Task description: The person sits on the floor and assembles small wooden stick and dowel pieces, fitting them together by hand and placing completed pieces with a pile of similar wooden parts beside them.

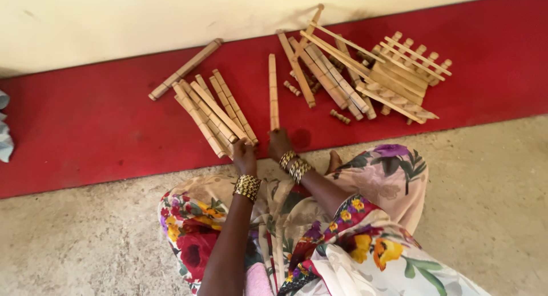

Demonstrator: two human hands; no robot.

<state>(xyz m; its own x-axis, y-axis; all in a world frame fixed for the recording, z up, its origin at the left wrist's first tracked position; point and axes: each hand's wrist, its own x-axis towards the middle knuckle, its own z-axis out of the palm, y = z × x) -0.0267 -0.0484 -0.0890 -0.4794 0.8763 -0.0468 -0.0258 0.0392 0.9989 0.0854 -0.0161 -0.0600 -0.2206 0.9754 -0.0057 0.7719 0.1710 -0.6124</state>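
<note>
A red mat (85,125) runs along a pale wall (114,16), the concrete floor (485,204) beneath me. My left hand (244,156) rests on the near end of a bundle of notched wooden sticks (214,110) lying at eleven o'clock. My right hand (279,143) touches the foot of a single stick (273,90) pointing to twelve; whether either hand grips, I cannot tell. The sticks look light, stiff and dry, probably best held mid-length. A bigger pile (365,73) sits at one o'clock.

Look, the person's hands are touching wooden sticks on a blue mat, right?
Not quite: the mat is red, not blue, as the head view shows. The left hand is at the bundle of wooden sticks, and the right hand touches a single upright stick.
</note>
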